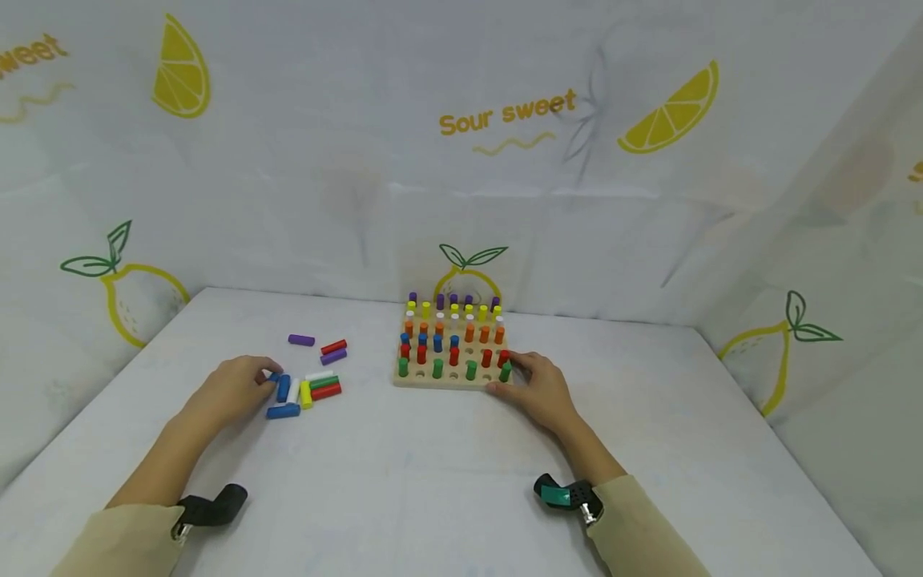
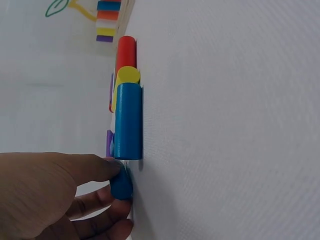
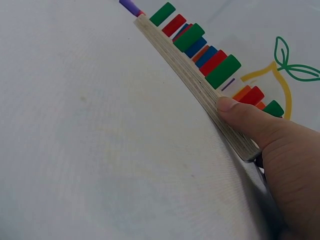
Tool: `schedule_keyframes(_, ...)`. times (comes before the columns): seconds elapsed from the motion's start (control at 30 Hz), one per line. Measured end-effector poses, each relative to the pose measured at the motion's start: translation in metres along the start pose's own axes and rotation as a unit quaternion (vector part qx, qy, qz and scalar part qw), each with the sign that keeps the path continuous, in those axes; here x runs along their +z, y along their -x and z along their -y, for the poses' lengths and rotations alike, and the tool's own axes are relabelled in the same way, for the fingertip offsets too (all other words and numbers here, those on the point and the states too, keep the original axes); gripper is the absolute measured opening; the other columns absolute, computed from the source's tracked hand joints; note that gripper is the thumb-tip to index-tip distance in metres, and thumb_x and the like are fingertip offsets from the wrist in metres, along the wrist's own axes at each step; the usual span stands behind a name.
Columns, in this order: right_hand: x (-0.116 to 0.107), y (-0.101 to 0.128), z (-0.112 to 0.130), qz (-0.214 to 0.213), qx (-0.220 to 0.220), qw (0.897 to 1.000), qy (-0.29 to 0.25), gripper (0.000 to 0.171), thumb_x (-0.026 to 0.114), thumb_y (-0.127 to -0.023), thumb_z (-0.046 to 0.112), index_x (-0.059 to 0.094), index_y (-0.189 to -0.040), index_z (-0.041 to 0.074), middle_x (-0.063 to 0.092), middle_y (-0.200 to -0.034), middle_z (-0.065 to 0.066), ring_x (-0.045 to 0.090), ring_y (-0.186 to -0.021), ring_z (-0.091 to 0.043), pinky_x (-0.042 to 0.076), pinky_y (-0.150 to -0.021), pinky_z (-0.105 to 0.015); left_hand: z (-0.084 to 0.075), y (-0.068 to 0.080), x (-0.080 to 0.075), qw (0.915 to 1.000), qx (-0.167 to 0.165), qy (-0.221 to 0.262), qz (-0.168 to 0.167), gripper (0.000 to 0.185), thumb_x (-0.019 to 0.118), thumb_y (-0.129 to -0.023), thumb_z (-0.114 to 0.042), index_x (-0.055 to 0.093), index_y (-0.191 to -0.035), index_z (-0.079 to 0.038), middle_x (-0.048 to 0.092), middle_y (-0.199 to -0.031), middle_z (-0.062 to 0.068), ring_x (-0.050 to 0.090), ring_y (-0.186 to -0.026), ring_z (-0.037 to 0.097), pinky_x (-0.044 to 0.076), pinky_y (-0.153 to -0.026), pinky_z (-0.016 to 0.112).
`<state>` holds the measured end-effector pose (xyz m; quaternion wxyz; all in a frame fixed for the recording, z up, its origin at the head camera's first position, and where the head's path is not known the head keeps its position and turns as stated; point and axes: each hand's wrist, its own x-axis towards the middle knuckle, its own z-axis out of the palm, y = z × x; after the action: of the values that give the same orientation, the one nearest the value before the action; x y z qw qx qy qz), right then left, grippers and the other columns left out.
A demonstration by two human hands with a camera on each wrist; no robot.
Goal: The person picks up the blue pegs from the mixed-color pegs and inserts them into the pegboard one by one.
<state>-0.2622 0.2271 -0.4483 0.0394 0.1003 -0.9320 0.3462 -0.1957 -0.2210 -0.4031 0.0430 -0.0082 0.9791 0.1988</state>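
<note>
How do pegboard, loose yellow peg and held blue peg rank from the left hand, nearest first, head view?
1. Held blue peg: in the left hand.
2. Loose yellow peg: right of that hand.
3. Pegboard: farther right, by the right hand.

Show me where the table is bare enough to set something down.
The table is bare between the loose pegs and the pegboard, in front of the pegboard, and right of the right hand. Crowded: beside the left hand, among the loose pegs.

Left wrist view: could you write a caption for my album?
Left hand pinches a blue peg, with a second blue peg lying close by on the white table.
</note>
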Motion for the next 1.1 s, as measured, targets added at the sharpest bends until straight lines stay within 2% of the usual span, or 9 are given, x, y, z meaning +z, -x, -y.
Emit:
schedule_keyframes(0.2,0.0,0.001,0.002,0.001,0.003,1.0,-0.001,0.081,0.081,-0.08,0.053,0.058,-0.142,0.008,0.064,-0.137,-0.014,0.054,-0.134,-0.033,0.044,-0.114,-0.053,-0.001,0.001,-0.001,0.9999,-0.008,0.005,-0.004,0.03,0.061,-0.096,-0.007,0.065,-0.124,0.004,0.067,-0.103,0.027,0.061,-0.09,0.035,0.057,-0.086,0.056)
schedule_keyframes(0.4,-0.001,0.002,-0.001,0.001,0.007,1.0,0.003,0.08,0.081,-0.08,0.054,0.058,-0.142,0.009,0.063,-0.137,-0.014,0.054,-0.134,-0.034,0.043,-0.114,-0.054,-0.007,0.001,-0.003,0.9992,0.011,0.021,-0.033,0.031,0.06,-0.097,-0.009,0.064,-0.126,0.003,0.067,-0.11,0.027,0.062,-0.098,0.038,0.057,-0.089,0.056)
schedule_keyframes(0.6,0.0,0.001,0.001,0.001,0.001,1.0,0.002,0.08,0.081,-0.08,0.053,0.058,-0.142,0.009,0.064,-0.137,-0.015,0.054,-0.133,-0.034,0.043,-0.113,-0.054,-0.019,-0.001,-0.007,0.9975,0.027,0.039,-0.053,0.033,0.062,-0.098,-0.013,0.063,-0.129,0.001,0.067,-0.114,0.026,0.063,-0.099,0.037,0.06,-0.085,0.051)
schedule_keyframes(0.83,-0.001,0.002,0.004,0.003,0.008,1.0,0.002,0.08,0.081,-0.08,0.053,0.058,-0.143,0.008,0.063,-0.137,-0.015,0.053,-0.134,-0.034,0.043,-0.114,-0.054,-0.04,-0.009,-0.009,0.994,0.057,0.065,-0.067,0.033,0.061,-0.1,-0.014,0.063,-0.13,-0.003,0.068,-0.117,0.023,0.064,-0.1,0.034,0.062,-0.08,0.044)
schedule_keyframes(1.1,-0.002,0.002,0.004,0.002,0.008,1.0,0.0,0.078,0.081,-0.08,0.051,0.059,-0.142,0.009,0.064,-0.136,-0.015,0.054,-0.133,-0.034,0.044,-0.113,-0.053,-0.079,-0.022,-0.004,0.9883,0.096,0.085,-0.083,0.031,0.064,-0.099,-0.015,0.065,-0.129,-0.006,0.069,-0.116,0.017,0.064,-0.099,0.029,0.062,-0.08,0.039)
